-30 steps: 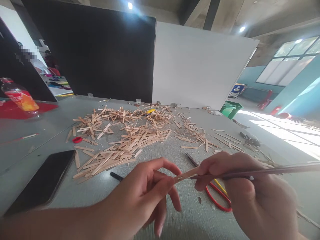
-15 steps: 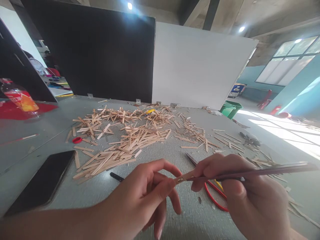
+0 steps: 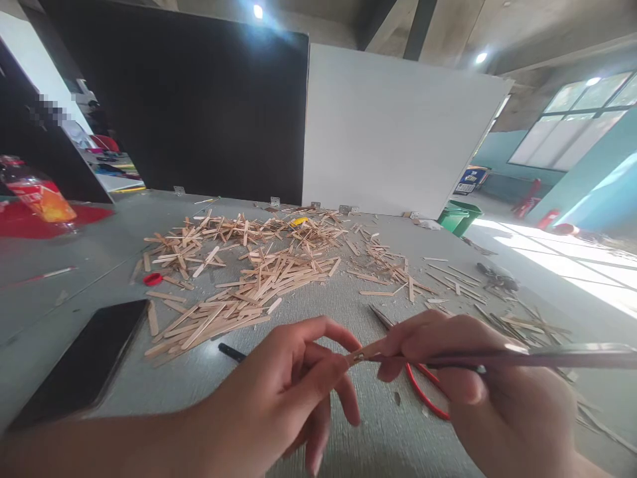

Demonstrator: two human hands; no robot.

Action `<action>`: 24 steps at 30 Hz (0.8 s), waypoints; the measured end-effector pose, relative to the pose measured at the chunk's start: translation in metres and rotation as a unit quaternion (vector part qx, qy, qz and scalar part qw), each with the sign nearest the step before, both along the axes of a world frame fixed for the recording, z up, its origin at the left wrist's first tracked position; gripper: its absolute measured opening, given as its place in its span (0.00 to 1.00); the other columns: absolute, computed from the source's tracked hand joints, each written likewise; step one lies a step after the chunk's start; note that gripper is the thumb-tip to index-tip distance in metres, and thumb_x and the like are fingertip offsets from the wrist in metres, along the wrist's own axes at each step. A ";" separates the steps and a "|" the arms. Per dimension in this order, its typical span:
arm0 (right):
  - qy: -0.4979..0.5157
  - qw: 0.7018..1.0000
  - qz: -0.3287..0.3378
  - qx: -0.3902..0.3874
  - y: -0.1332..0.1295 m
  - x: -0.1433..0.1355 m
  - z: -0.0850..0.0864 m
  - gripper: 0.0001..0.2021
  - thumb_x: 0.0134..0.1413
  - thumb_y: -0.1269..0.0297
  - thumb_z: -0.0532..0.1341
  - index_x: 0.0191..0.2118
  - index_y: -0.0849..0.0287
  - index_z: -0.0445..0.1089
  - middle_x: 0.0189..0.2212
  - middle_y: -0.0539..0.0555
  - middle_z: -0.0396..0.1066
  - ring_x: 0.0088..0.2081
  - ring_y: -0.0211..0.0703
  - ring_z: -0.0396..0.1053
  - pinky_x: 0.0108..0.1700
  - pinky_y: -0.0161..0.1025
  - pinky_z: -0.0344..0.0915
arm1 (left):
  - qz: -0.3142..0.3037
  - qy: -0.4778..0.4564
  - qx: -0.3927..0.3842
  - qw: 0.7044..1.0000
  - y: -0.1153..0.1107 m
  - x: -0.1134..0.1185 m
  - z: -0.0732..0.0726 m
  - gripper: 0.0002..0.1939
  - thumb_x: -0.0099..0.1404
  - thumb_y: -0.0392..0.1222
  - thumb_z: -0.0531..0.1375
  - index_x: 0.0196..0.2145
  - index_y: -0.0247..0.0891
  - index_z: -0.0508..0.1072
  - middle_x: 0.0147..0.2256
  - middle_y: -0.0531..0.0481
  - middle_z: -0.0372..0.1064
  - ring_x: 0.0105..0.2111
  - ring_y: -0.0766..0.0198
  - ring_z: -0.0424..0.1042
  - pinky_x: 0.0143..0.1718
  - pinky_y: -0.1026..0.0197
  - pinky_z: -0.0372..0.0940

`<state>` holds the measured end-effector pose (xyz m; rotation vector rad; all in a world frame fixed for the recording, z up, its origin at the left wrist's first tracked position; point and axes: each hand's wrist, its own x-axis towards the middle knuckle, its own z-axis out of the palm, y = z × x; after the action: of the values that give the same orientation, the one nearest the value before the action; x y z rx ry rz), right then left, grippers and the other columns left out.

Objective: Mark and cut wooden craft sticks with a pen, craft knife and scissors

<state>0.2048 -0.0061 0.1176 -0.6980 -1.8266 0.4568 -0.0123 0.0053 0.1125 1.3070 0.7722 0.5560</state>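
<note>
Between thumb and index finger, my left hand (image 3: 293,385) pinches the end of a small wooden craft stick (image 3: 371,350). The stick's other end meets the fingertips of my right hand (image 3: 478,378). That hand is closed around a slim maroon tool (image 3: 537,357), held like a pen, with its narrow tip at the stick; the exact kind of tool is unclear. Beneath the right hand lie red-handled scissors (image 3: 425,397), partly hidden, their blades pointing away from me. A black object (image 3: 231,352) shows partly behind my left hand.
Many loose craft sticks (image 3: 279,275) are heaped across the grey table (image 3: 368,438). At left are a black phone (image 3: 82,365), a red ring-shaped cap (image 3: 152,279) and a drink bottle (image 3: 42,196). Black (image 3: 199,106) and white panels (image 3: 393,126) stand behind.
The maroon tool's rear end has swung lower and nearer, and my right hand has turned slightly. My left hand and the stick stay nearly in place.
</note>
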 end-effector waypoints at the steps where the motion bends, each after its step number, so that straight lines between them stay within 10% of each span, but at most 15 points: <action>1: -0.003 1.000 0.001 0.005 0.000 0.000 0.001 0.15 0.72 0.51 0.57 0.40 0.57 0.73 0.30 0.50 0.78 0.32 0.38 0.79 0.32 0.29 0.76 | 0.000 0.002 0.001 1.000 0.000 0.000 0.000 0.16 0.76 0.56 0.55 0.49 0.40 0.68 0.33 0.54 0.75 0.15 0.76 0.63 0.16 0.72 0.50; 24: -0.103 0.994 0.002 0.040 -0.011 0.013 -0.007 0.10 0.71 0.55 0.60 0.49 0.55 0.71 0.41 0.57 0.78 0.38 0.42 0.80 0.37 0.32 0.79 | -0.035 0.023 0.045 0.998 -0.010 -0.003 -0.007 0.22 0.77 0.63 0.49 0.56 0.45 0.57 0.40 0.46 0.78 0.22 0.70 0.71 0.21 0.70 0.60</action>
<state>0.2177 -0.0169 0.1110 -0.7071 -2.0280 0.3217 -0.0157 -0.0051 0.1060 1.4289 0.7437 0.5101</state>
